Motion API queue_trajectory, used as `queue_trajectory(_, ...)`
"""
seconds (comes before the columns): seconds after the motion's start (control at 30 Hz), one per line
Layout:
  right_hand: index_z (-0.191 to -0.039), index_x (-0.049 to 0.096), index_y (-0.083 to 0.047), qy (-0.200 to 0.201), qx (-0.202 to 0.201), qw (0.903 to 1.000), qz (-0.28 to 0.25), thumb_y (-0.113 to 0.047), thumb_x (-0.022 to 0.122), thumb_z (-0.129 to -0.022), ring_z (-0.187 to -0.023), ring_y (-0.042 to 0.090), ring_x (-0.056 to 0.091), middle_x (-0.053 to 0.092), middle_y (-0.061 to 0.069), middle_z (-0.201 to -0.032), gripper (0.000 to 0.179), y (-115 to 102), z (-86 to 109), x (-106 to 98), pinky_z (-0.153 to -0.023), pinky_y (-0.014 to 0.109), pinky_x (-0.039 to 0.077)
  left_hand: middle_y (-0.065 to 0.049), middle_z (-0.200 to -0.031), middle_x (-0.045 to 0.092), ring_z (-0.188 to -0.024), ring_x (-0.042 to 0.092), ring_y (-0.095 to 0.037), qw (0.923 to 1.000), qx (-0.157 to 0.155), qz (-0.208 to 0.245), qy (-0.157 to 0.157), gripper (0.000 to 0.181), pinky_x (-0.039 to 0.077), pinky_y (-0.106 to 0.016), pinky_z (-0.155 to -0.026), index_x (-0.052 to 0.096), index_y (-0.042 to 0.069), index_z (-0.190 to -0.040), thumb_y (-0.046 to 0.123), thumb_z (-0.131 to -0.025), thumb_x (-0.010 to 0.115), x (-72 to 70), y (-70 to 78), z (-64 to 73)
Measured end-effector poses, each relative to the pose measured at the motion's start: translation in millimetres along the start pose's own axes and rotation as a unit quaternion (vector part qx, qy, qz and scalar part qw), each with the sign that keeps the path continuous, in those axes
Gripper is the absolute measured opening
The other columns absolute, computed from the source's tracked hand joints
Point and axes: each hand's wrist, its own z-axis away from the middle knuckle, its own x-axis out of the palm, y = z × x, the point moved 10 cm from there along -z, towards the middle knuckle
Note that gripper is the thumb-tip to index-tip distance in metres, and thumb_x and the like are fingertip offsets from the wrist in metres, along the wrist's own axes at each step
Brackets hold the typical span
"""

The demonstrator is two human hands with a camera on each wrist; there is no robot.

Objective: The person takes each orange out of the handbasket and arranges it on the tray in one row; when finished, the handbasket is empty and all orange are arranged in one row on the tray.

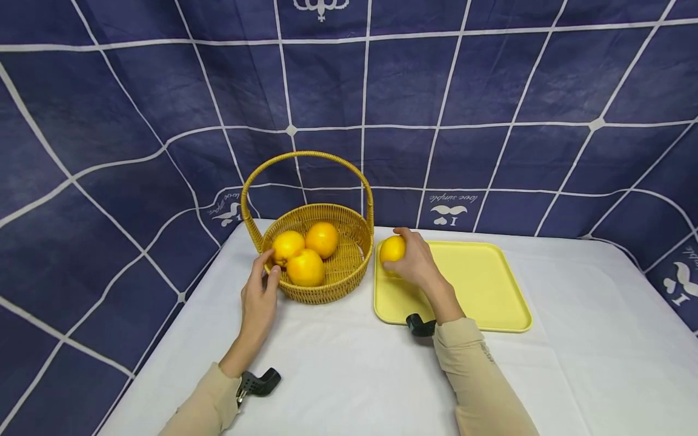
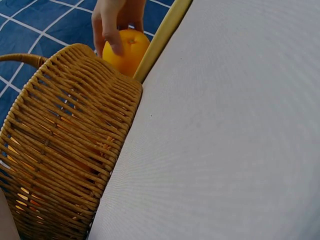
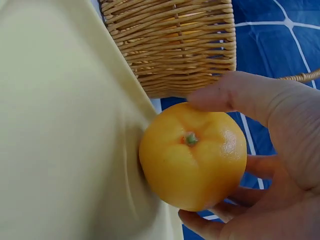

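My right hand (image 1: 415, 260) holds an orange (image 3: 192, 157) at the left end of the yellow tray (image 1: 474, 284). In the right wrist view the thumb lies along one side of the fruit, other fingers on the opposite side, and the green stem end faces the camera. The orange is close over the tray's surface. To its left stands a round wicker basket (image 1: 349, 272) with a tall arched handle, holding three oranges (image 1: 305, 268). My left hand (image 1: 259, 300) touches the basket's left front rim, its thumb and forefinger extended and apart beside the nearest fruit.
A white cloth (image 1: 349, 369) covers the table under the basket and tray. Behind both hangs a dark blue curtain (image 1: 403, 157) with white grid lines, close to the table's back edge. The basket's handle (image 1: 308, 154) rises well above its rim.
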Motion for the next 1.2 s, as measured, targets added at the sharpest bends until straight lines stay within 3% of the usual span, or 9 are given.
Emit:
queue_trajectory(0.43, -0.153, 0.045, -0.002, -0.002, 0.005, 1.0000, 0.001, -0.027, 0.081, -0.089, -0.125, 0.040, 0.053, 0.054, 0.025, -0.147, 0.077, -6.3, 1.7, -5.1, -0.108, 0.052, 0.049, -0.002, -0.163, 0.048, -0.149, 0.046, -0.023, 1.0000, 0.005, 0.002, 0.002, 0.044, 0.041, -0.048, -0.123, 0.050, 0.019, -0.155, 0.031, -0.113, 0.050, -0.4, 0.2, 0.6)
queue_trajectory(0.63, -0.152, 0.046, -0.002, 0.012, 0.012, 0.9999, 0.002, -0.027, 0.079, -0.092, -0.133, 0.042, 0.049, 0.052, 0.025, -0.152, 0.073, -8.1, 3.3, -10.4, -0.116, 0.055, 0.044, -0.003, -0.164, 0.047, -0.152, 0.043, -0.025, 1.0000, 0.009, 0.002, 0.000, 0.044, 0.039, -0.051, -0.123, 0.049, 0.019, -0.155, 0.031, -0.113, 0.050, 1.7, 0.9, -1.1)
queue_trajectory(0.87, -0.150, 0.051, 0.000, 0.060, -0.024, 0.9979, -0.001, -0.027, 0.078, -0.092, -0.147, 0.043, 0.042, 0.044, 0.022, -0.160, 0.069, -33.9, 11.1, -25.2, -0.126, 0.057, 0.033, -0.004, -0.164, 0.047, -0.152, 0.043, -0.027, 1.0000, 0.007, 0.001, -0.001, 0.045, 0.039, -0.052, -0.123, 0.049, 0.018, -0.156, 0.030, -0.113, 0.050, 2.6, 2.1, -1.2)
queue_trajectory(1.2, -0.150, 0.052, -0.004, 0.100, -0.073, 0.9917, -0.036, -0.028, 0.079, -0.092, -0.136, 0.040, 0.052, 0.053, 0.020, -0.149, 0.069, -72.9, 24.9, -32.2, -0.117, 0.056, 0.042, -0.004, -0.163, 0.049, -0.150, 0.046, -0.027, 0.9999, 0.009, -0.005, 0.003, 0.044, 0.040, -0.052, -0.123, 0.050, 0.019, -0.155, 0.029, -0.113, 0.050, -0.7, 2.3, -0.2)
